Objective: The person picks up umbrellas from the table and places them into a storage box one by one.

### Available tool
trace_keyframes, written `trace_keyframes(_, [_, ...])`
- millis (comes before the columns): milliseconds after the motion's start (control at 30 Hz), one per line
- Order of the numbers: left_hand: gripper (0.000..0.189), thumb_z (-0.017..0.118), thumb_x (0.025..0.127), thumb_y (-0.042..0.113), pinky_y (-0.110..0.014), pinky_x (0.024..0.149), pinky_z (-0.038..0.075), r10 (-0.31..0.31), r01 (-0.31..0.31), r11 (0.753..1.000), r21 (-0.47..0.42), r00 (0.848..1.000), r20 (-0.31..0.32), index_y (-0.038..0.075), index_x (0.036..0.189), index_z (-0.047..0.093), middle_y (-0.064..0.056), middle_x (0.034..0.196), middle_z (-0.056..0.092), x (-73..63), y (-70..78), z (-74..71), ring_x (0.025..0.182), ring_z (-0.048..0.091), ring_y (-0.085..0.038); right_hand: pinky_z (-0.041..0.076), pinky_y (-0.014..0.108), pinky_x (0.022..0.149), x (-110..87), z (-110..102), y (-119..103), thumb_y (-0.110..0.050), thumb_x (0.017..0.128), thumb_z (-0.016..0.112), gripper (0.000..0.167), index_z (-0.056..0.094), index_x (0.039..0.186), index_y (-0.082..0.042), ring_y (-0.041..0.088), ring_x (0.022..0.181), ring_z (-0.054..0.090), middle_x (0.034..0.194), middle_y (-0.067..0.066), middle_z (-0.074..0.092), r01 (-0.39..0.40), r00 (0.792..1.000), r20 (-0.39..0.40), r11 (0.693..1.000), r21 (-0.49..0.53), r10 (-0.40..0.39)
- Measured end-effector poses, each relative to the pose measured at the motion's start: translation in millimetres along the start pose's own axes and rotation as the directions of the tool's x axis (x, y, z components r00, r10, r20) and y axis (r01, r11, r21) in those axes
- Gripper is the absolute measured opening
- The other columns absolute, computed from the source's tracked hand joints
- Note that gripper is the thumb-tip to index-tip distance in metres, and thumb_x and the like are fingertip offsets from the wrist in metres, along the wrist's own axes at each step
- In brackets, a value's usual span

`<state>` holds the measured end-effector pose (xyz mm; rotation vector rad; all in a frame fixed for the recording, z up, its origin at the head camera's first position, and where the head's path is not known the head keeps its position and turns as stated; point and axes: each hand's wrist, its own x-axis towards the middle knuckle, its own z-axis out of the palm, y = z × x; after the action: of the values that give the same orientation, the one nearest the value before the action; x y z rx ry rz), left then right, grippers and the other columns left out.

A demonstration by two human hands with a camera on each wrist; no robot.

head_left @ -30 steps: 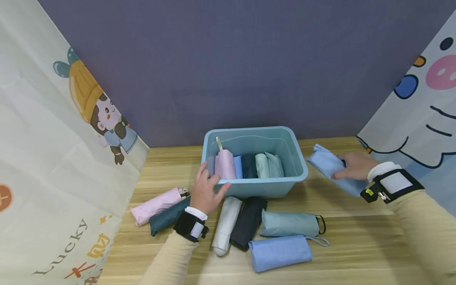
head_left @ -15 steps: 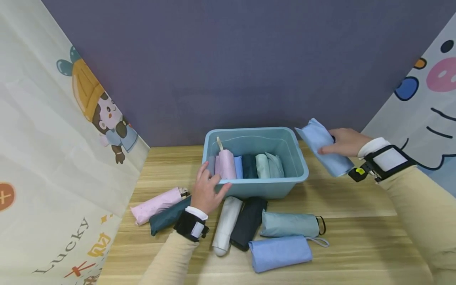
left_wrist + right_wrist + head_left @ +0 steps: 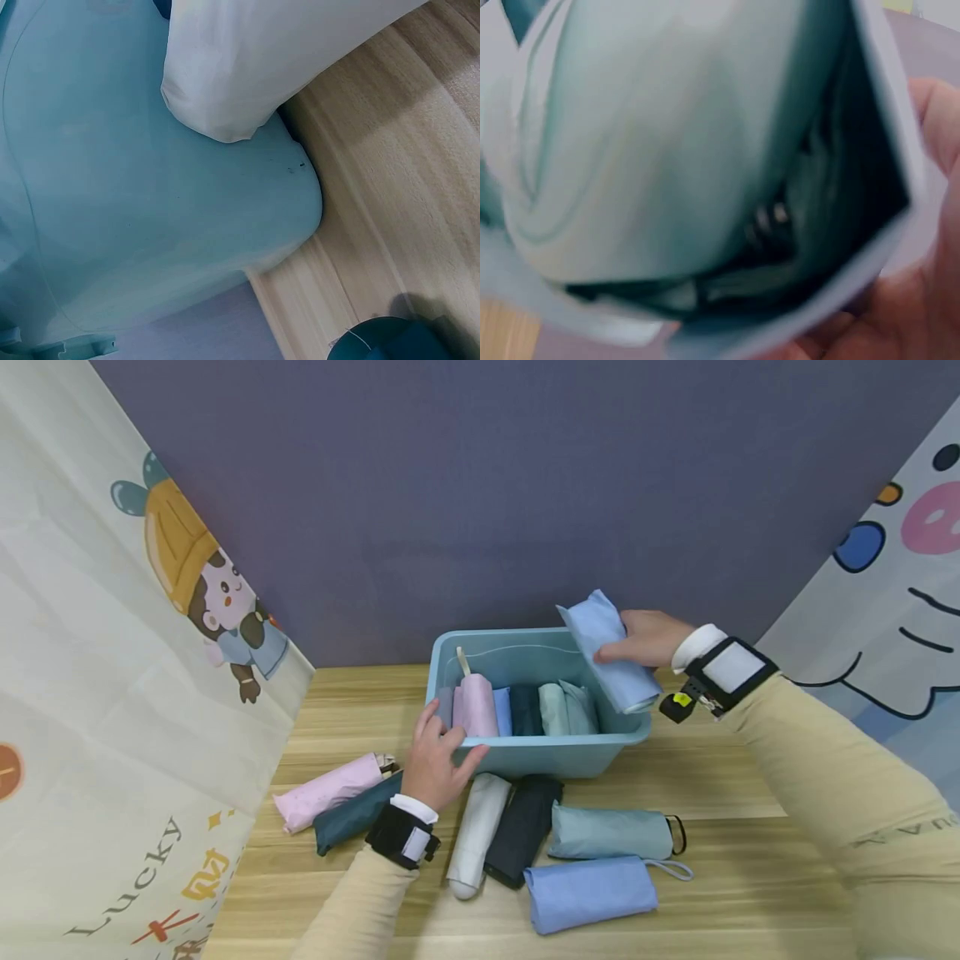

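Observation:
My right hand grips a folded light blue umbrella over the right end of a blue plastic bin. Tilted, the umbrella overlaps the bin's right rim in the head view. Its pale greenish end fills much of the right wrist view, blurred, with fingers beside it. My left hand rests at the bin's front left corner, index finger and thumb spread along the rim. Inside the bin stand several folded umbrellas: pink, blue, dark and pale green ones.
In front lie a white umbrella, a black one, a grey-green one and a blue one. A pink umbrella and a dark teal one lie left. Behind the bin rises a dark wall.
My right hand has carried the light blue umbrella up and leftward, from beside the bin to above its right end. My left hand has stayed at the bin's corner.

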<state>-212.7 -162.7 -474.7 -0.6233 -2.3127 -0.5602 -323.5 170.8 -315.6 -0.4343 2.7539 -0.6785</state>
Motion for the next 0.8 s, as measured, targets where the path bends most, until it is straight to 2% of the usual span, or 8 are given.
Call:
trace_keyframes(167, [0.048, 0.061, 0.090, 0.048, -0.044, 0.114, 0.024, -0.017, 0.017, 1.000, 0.000, 1.000, 0.020, 0.007, 0.066, 0.052, -0.005, 0.069, 0.037, -0.1, 0.6, -1.0, 0.113, 0.051, -0.038, 0.052, 0.035, 0.053, 20.6, 16.7, -21.7, -0.041, 0.080, 0.070, 0.056, 0.049, 0.109, 0.002, 0.025, 0.072, 0.060, 0.094, 0.017, 0.059, -0.013, 0.999, 0.031, 0.999, 0.049, 0.011])
trace_keyframes(433, [0.047, 0.060, 0.090, 0.048, -0.043, 0.114, 0.023, -0.019, 0.018, 1.000, 0.008, 0.999, 0.031, 0.010, 0.066, 0.049, -0.005, 0.068, 0.037, -0.4, 0.1, -1.2, 0.097, 0.055, -0.035, 0.054, 0.035, 0.055, 51.5, 54.1, -56.2, -0.042, 0.079, 0.067, 0.060, 0.045, 0.114, 0.002, 0.025, 0.075, 0.062, 0.099, 0.018, 0.059, -0.054, 0.984, 0.174, 0.992, 0.115, 0.034])
trace_keyframes(567, [0.046, 0.060, 0.090, 0.048, -0.042, 0.115, 0.022, -0.011, 0.011, 1.000, 0.008, 1.000, 0.028, 0.012, 0.066, 0.045, -0.004, 0.068, 0.036, -0.3, -0.1, -1.2, 0.087, 0.055, -0.032, 0.054, 0.036, 0.060, 63.2, 70.2, -65.4, -0.045, 0.078, 0.066, 0.056, 0.050, 0.108, -0.001, 0.022, 0.073, 0.060, 0.096, 0.015, 0.060, -0.051, 0.974, 0.224, 0.995, 0.081, 0.032])
trace_keyframes(700, [0.046, 0.059, 0.091, 0.049, -0.042, 0.115, 0.022, -0.012, 0.012, 1.000, 0.004, 1.000, 0.025, 0.013, 0.065, 0.045, -0.004, 0.068, 0.036, -0.5, -1.1, -2.2, 0.089, 0.055, -0.033, 0.055, 0.038, 0.068, 75.2, 83.1, -69.7, -0.046, 0.077, 0.064, 0.056, 0.052, 0.107, -0.001, 0.021, 0.076, 0.060, 0.097, 0.013, 0.059, -0.076, 0.961, 0.271, 0.995, 0.058, 0.057])
trace_keyframes(800, [0.047, 0.059, 0.091, 0.049, -0.042, 0.115, 0.023, -0.011, 0.011, 1.000, 0.002, 1.000, 0.020, 0.013, 0.065, 0.044, -0.004, 0.067, 0.035, -1.2, -2.9, -2.5, 0.088, 0.055, -0.033, 0.055, 0.035, 0.069, 83.2, 91.2, -71.1, -0.046, 0.076, 0.064, 0.057, 0.051, 0.109, -0.001, 0.022, 0.079, 0.059, 0.099, 0.013, 0.058, -0.108, 0.951, 0.296, 0.993, 0.053, 0.088])
